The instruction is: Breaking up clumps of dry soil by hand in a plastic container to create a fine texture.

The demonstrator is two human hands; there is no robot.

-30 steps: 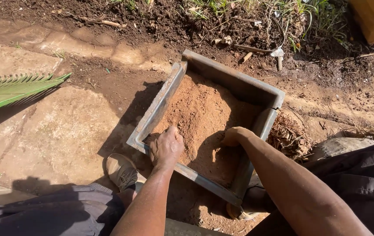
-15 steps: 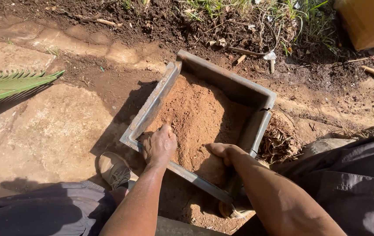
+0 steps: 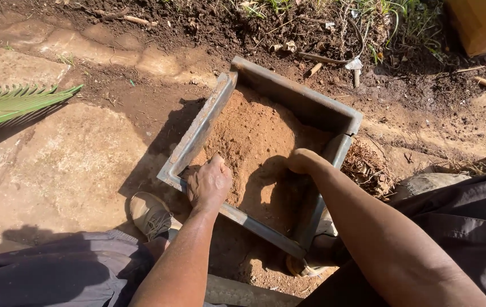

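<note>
Left hand (image 3: 210, 183) pressed flat, right hand (image 3: 301, 161) fisted in loose soil (image 3: 257, 142); I fear pushing could spill it past the metal mould (image 3: 300, 99) rim

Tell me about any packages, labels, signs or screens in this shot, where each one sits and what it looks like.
Cardboard box: top right corner, on the ground past the soil bed, plain tan-yellow, cut off by the frame edge; only a corner shows.
No labels, signs or screens are visible.
</note>
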